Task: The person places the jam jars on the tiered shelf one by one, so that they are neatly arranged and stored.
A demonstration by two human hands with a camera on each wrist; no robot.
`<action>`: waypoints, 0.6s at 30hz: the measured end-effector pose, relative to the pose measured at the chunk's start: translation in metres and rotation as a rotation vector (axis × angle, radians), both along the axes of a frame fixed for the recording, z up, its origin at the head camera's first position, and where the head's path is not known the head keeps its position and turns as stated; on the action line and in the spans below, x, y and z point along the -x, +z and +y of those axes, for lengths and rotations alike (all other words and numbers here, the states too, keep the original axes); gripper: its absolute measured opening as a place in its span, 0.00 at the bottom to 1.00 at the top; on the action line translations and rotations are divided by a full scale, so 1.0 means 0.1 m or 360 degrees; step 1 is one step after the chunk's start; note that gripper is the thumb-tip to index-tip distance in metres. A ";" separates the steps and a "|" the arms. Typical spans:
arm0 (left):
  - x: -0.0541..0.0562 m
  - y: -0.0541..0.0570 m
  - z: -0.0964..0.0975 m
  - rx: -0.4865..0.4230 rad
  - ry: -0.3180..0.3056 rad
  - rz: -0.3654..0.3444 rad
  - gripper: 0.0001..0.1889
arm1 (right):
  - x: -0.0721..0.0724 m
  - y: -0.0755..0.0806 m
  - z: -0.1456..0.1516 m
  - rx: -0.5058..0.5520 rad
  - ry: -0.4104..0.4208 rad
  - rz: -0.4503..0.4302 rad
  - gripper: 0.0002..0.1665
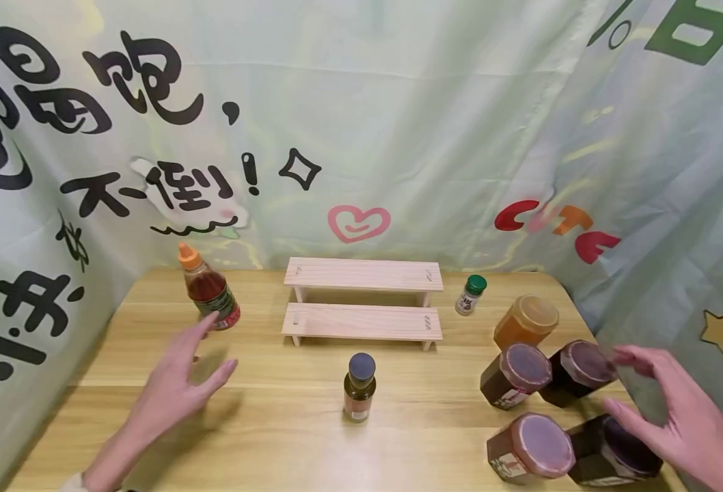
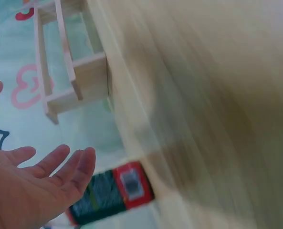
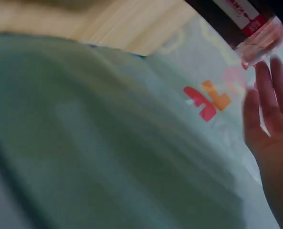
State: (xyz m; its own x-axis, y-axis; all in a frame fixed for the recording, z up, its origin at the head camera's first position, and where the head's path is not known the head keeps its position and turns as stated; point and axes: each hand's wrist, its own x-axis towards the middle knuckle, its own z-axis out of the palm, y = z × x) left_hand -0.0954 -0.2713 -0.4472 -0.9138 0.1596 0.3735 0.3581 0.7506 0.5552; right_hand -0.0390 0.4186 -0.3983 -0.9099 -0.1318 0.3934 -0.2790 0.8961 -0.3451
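Note:
My left hand [image 1: 180,389] hovers over the table's left side with fingers spread and nothing in it. Just beyond its fingertips stands a squeeze bottle [image 1: 210,290] with an orange cap, dark red contents and a green label; its red lower label [image 2: 132,185] shows in the left wrist view. At the right edge, my right hand [image 1: 681,410] is held with thumb and fingers apart beside the dark jars. Its fingertips are close to one dark jar [image 1: 577,372], and its thumb overlaps another dark jar [image 1: 614,451]. In the right wrist view the fingers [image 3: 267,95] are extended near a jar's lid.
A two-step wooden rack [image 1: 361,321] stands at the back centre, with a small dark bottle [image 1: 359,388] in front. Right of it are a green-capped shaker [image 1: 471,295], an amber jar [image 1: 525,321] and two more jars, one nearer [image 1: 530,447]. A printed curtain [image 1: 398,137] hangs behind.

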 end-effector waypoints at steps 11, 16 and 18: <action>0.64 -0.25 0.55 -0.0606 -0.0144 -0.0480 0.48 | -0.23 -0.27 0.19 -0.0030 -0.0158 -0.0450 0.49; 0.94 -0.31 0.74 -0.0745 -0.0211 -0.0648 0.62 | -0.27 -0.56 0.36 0.0075 -0.0073 -0.0582 0.57; 1.02 -0.33 0.78 -0.0748 -0.0254 -0.0661 0.66 | -0.26 -0.74 0.52 0.0178 0.0140 -0.0476 0.59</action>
State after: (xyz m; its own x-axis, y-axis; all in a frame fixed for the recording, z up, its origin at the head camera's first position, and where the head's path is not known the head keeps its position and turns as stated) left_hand -0.1976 -0.1930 -0.4805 -0.9758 0.2112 0.0571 0.1298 0.3487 0.9282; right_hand -0.0126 0.4703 -0.4726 -0.9742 -0.1863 0.1270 -0.2253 0.8249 -0.5184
